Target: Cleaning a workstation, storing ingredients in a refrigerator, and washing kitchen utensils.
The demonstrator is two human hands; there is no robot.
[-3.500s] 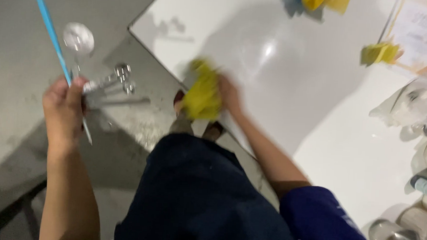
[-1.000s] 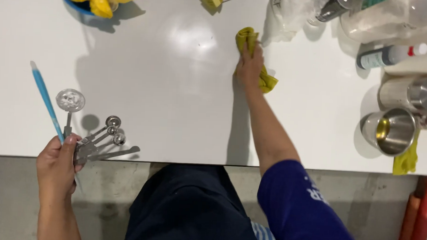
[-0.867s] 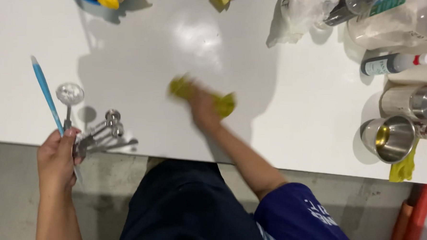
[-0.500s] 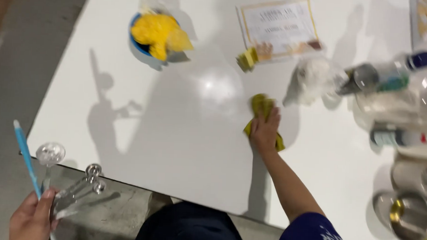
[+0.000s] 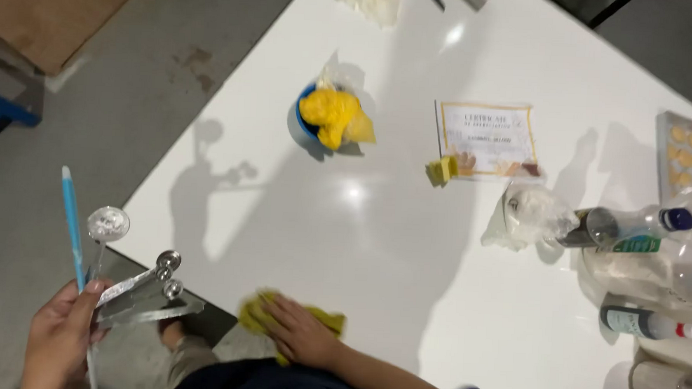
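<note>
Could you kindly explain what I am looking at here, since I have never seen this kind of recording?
This is no machine: a person wears a camera on the head, so the one view looks down at their own two hands. The right hand lies flat on a yellow cloth at the near edge of a white table. The left hand, held out over the grey floor beside the table, grips a bunch of utensils: metal measuring spoons, a blue-handled tool and a small round strainer-like spoon. On the table stand a blue bowl of yellow material, a printed sheet, a small yellow sponge, a crumpled plastic bag and several bottles along the right side.
</note>
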